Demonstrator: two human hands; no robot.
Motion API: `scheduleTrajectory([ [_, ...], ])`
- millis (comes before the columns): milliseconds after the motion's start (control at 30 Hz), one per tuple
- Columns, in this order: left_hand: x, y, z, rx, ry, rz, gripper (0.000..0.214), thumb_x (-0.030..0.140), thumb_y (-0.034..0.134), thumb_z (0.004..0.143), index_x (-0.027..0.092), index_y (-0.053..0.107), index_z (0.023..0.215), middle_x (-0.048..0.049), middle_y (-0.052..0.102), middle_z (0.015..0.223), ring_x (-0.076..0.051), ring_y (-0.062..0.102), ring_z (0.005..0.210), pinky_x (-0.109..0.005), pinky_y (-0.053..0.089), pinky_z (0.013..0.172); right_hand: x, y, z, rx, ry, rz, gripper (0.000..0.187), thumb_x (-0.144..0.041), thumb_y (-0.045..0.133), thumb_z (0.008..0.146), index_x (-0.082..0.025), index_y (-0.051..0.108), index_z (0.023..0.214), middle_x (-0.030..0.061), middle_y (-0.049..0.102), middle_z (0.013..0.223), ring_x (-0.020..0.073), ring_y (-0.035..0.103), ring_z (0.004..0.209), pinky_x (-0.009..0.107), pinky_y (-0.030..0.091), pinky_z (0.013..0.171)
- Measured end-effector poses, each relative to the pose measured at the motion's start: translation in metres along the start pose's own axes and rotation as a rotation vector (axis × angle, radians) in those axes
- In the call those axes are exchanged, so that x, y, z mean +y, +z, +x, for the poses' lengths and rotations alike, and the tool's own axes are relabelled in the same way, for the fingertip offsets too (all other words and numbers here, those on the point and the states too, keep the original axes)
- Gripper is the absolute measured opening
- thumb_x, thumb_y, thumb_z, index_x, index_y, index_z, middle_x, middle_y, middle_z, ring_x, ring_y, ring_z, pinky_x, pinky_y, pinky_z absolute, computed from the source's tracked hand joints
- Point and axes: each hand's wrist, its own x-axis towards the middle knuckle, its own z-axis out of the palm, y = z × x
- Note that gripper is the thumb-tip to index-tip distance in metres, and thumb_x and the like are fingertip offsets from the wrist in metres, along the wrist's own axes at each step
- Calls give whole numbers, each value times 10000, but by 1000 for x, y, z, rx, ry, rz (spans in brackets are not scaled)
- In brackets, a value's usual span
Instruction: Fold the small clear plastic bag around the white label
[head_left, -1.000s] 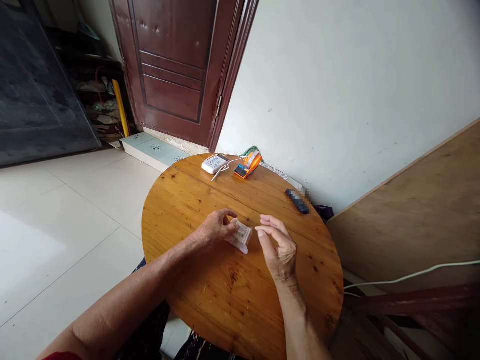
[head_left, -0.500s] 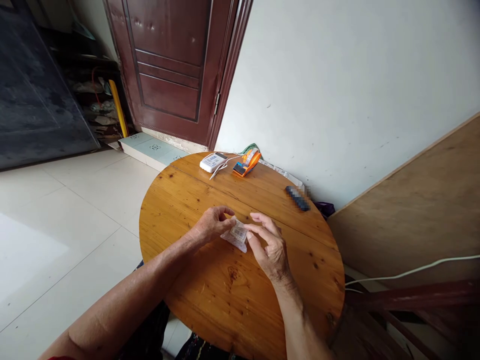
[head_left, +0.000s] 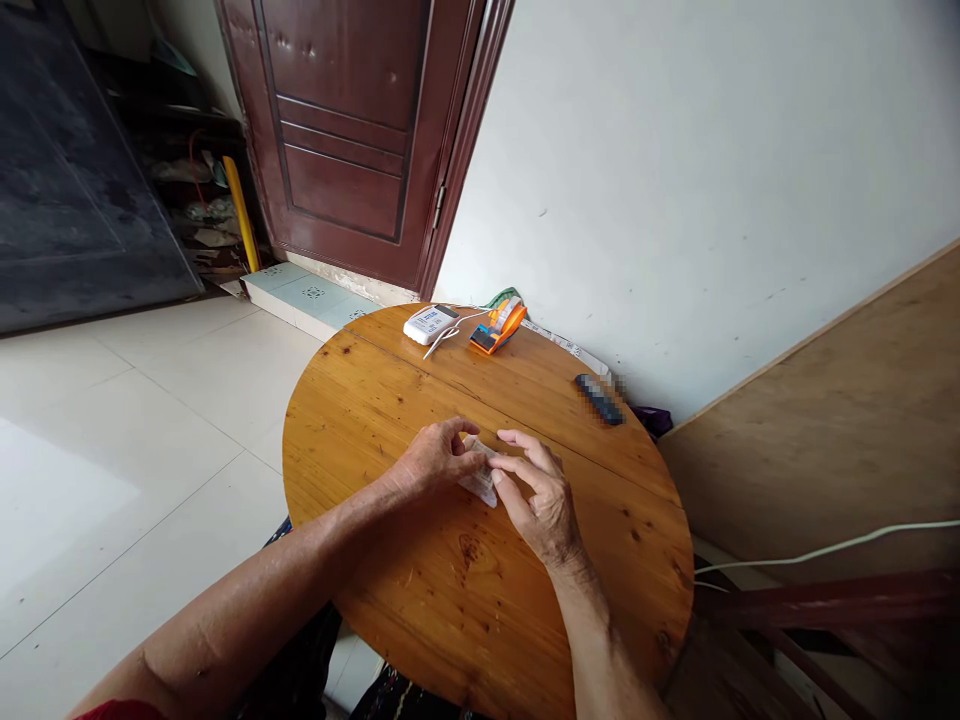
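A small flat whitish packet [head_left: 480,487], with what looks like clear wrapping and faint print, is between my two hands above the round wooden table. Across its upper part lies the thumb of my left hand [head_left: 442,455], whose other fingers curl at the packet's far left edge. My right hand [head_left: 541,497] holds the packet's right edge at the tips of thumb and index finger; its other fingers are bent and raised. Much of the packet is hidden under the left thumb.
On the far side of the wooden table [head_left: 375,400] lie a white device with a cable [head_left: 430,325] and an orange tape dispenser [head_left: 498,328]. A dark, blurred-out long object [head_left: 599,399] rests near the right edge. Behind stand a white wall [head_left: 675,180] and a brown door [head_left: 345,130].
My left hand has moved slightly right, its thumb sliding further over the packet and covering more of the print. My right hand stays nearly in place. The view has shifted a little.
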Motion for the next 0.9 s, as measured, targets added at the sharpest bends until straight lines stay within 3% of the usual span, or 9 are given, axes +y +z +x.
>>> scheduleTrajectory([
  [133,-2,3,2,-19,-26,24,462,253,660,724,143,621,1171,90,488,605,-82,447,547,-200,328,527,-1,0,1,12,-5,-15,148,-182,565,860,-221,708,857,84,657,1158,245,627,1040,405,464,898],
  [333,-2,4,3,7,-21,55,433,243,650,720,154,643,1144,86,504,615,-87,461,564,-203,331,531,-12,2,5,-39,-125,-199,175,-108,528,834,-211,662,790,78,677,1051,253,607,979,413,418,843],
  [567,-5,5,4,12,-18,60,436,226,628,716,162,645,1147,84,515,623,-84,467,570,-194,337,537,-16,3,5,0,-115,-177,106,-151,552,840,-211,639,856,61,687,923,235,604,917,395,402,818],
  [900,-11,6,6,18,7,67,445,254,614,715,163,638,1150,82,532,631,-84,473,576,-190,338,536,-21,3,7,6,-182,-210,126,-119,554,827,-216,615,774,34,712,861,216,632,912,398,383,867],
])
